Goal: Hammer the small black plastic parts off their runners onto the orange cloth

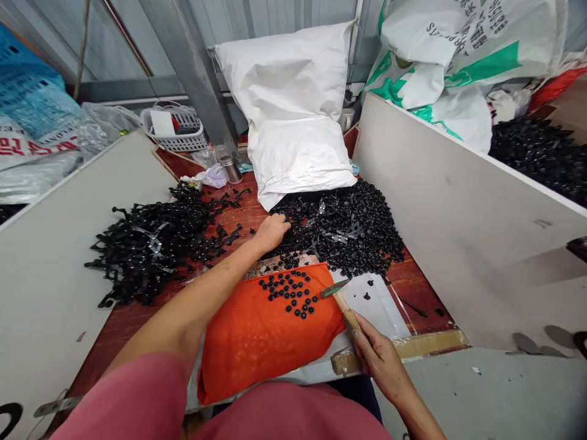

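My right hand (378, 354) is wrapped round the wooden handle of a small hammer (347, 310). The hammer's thin greenish head lies over the right edge of an orange cloth pad (257, 342). Several small round black parts (293, 293) are spread on the pad's far half. My left hand (273, 231) reaches past the pad to the left edge of a large heap of black plastic parts (362, 232). Its fingers are curled together among them, and what they pinch, if anything, is hidden.
Another heap, of linked black parts (151, 250), lies on the left of the red-brown table (233, 211). A stuffed white sack (298, 116) stands behind. Grey-white panels (449, 208) wall both sides. A metal flask (229, 165) and a plastic basket (178, 140) sit at back left.
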`<state>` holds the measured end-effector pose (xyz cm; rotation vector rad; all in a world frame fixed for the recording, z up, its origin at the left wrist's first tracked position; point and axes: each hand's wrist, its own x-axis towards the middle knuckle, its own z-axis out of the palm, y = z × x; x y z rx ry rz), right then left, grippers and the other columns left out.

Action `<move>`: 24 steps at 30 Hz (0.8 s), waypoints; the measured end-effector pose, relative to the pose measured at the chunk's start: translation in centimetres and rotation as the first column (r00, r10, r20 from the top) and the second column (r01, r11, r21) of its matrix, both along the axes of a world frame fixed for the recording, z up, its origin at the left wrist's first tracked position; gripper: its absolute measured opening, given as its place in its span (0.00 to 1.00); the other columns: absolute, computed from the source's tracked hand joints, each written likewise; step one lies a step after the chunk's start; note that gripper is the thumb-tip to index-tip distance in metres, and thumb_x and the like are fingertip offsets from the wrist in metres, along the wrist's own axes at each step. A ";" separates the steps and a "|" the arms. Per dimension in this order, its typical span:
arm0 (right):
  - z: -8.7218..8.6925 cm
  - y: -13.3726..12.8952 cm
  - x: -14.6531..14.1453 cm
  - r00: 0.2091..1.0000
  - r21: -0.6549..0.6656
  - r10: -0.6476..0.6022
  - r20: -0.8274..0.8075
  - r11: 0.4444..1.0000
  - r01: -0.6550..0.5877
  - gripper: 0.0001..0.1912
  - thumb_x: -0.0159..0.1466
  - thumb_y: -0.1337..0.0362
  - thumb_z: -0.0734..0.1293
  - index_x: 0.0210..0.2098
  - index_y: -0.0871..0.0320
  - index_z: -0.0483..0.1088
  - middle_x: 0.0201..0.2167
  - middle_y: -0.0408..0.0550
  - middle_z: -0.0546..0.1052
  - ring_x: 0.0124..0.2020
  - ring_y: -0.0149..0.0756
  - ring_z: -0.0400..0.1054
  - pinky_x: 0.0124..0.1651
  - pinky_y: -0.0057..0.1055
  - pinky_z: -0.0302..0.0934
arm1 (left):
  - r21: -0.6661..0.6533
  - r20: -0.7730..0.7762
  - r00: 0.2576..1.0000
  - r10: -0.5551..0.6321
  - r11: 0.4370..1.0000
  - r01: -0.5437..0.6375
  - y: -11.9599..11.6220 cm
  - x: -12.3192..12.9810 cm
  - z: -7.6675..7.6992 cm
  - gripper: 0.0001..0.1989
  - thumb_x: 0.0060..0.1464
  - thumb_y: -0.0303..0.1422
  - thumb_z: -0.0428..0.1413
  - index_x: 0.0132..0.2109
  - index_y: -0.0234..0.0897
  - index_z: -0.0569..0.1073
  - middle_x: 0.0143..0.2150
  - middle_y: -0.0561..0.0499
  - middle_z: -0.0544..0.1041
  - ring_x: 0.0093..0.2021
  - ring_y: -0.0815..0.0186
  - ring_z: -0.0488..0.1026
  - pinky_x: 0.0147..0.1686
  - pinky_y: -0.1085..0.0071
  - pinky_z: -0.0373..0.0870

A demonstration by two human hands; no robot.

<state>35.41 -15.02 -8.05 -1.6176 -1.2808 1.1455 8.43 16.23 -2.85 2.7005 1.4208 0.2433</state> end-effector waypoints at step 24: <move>-0.3 0.1 0.0 0.998 0.084 -0.027 0.060 0.996 0.021 0.30 0.67 0.44 0.64 0.61 0.52 0.76 0.28 0.47 0.80 0.33 0.46 0.76 0.31 0.35 0.72 | -0.770 0.633 0.437 0.638 0.579 0.270 -10.9 -3.0 5.8 0.15 0.56 0.43 0.60 0.42 0.36 0.72 0.28 0.53 0.74 0.21 0.74 0.64 0.20 0.78 0.55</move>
